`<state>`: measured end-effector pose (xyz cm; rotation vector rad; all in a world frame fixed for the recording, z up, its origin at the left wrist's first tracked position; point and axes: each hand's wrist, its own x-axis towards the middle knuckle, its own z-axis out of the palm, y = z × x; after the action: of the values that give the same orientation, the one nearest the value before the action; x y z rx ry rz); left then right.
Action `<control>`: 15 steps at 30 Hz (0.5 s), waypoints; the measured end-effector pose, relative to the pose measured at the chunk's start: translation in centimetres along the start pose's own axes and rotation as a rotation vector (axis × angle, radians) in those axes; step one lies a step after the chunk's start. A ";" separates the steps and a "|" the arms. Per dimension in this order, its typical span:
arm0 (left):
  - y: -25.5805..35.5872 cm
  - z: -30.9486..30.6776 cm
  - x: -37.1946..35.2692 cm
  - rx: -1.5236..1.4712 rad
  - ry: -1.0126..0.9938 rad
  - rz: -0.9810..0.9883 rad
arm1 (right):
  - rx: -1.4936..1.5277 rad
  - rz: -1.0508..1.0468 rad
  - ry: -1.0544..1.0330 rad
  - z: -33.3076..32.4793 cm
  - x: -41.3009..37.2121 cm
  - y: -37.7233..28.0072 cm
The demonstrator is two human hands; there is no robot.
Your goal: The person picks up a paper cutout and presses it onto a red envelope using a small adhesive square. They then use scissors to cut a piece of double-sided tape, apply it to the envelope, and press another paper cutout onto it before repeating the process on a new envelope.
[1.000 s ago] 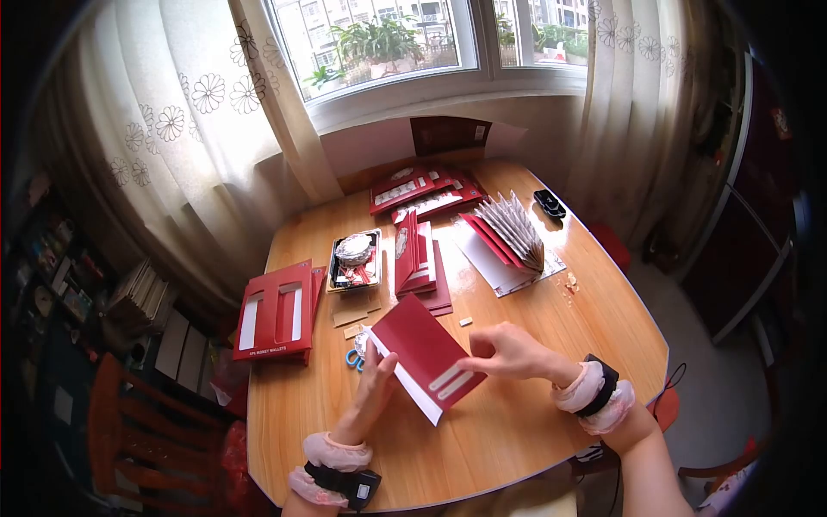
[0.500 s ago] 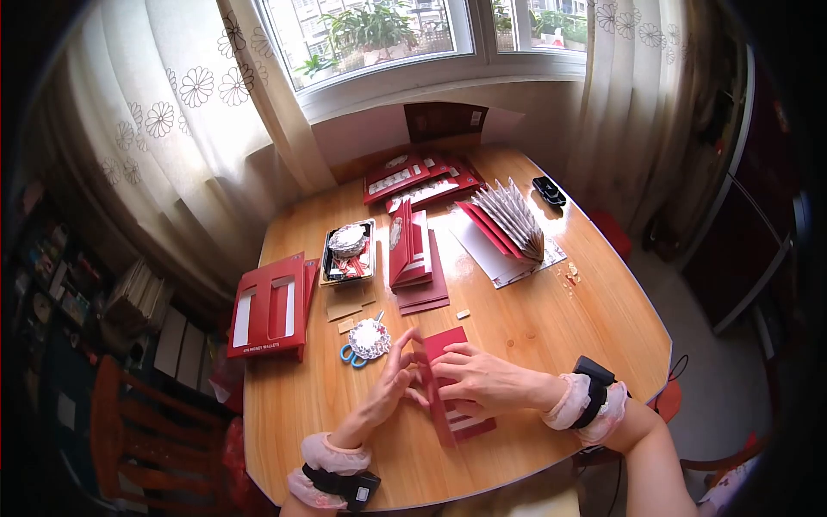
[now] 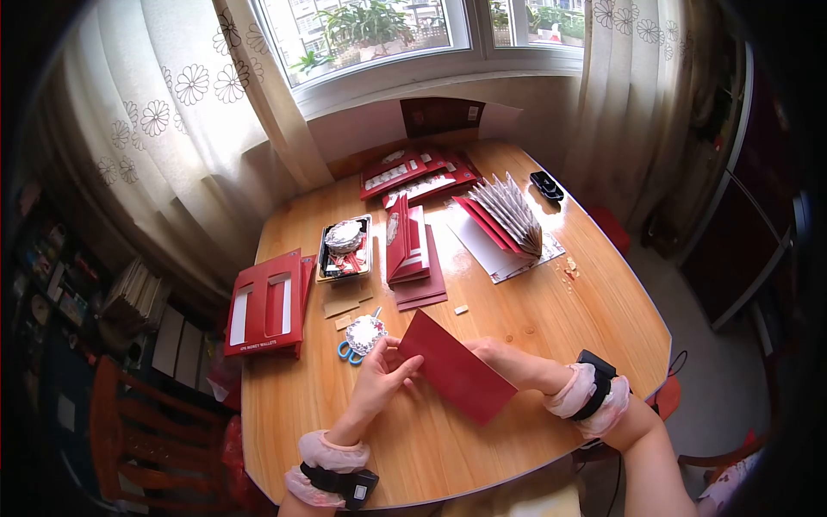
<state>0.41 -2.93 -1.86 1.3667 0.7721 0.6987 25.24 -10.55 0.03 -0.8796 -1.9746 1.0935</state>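
Note:
A plain dark red card (image 3: 457,369) is raised at a slant over the near part of the table. My left hand (image 3: 384,376) grips its left edge, thumb on the front face and fingers behind. My right hand (image 3: 501,358) is behind the card's upper right edge; the card hides most of its fingers, so its hold is unclear. Just beyond my left hand lie a white patterned round piece (image 3: 367,334) and blue-handled scissors (image 3: 347,352), partly under that piece. A small pale block (image 3: 462,309) rests beyond the card.
Red wallets (image 3: 272,303) lie at the left edge, beside a tray (image 3: 320,277) of round pieces. Folded red cards (image 3: 407,250) stand mid-table, with more red packs (image 3: 422,177) behind. A fanned pleated paper (image 3: 508,217) and a black object (image 3: 546,186) are at the right.
The red card has been turned so that its plain face shows and its white strips are out of sight. My right hand has moved from the front of the card to behind it.

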 end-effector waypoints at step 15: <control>0.9 0.6 -0.3 -0.055 0.050 0.034 | -0.255 -0.163 0.696 -0.4 0.5 -2.4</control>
<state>0.69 -3.47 -0.93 1.3193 0.7651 0.7778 24.78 -10.98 2.47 -1.0347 -1.5651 0.3608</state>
